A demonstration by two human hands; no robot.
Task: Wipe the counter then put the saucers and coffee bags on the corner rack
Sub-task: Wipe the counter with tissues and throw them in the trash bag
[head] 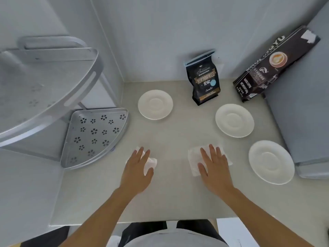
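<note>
My left hand [138,168] lies flat on a crumpled white wipe [150,163] on the pale counter [170,136]. My right hand [214,166] presses flat on a second white wipe [193,158]. Three white saucers sit on the counter: one at the back [155,104], one at mid right [234,120] and one at the near right [271,162]. A small black coffee bag [203,81] stands against the back wall. A longer black coffee bag [274,68] leans at the right. The metal corner rack has a lower perforated shelf [94,138] and an upper shelf [44,90] at the left.
A grey block [302,113] borders the counter on the right, close to the near saucer. White walls close off the back and left. The counter's front edge [160,222] runs just below my forearms.
</note>
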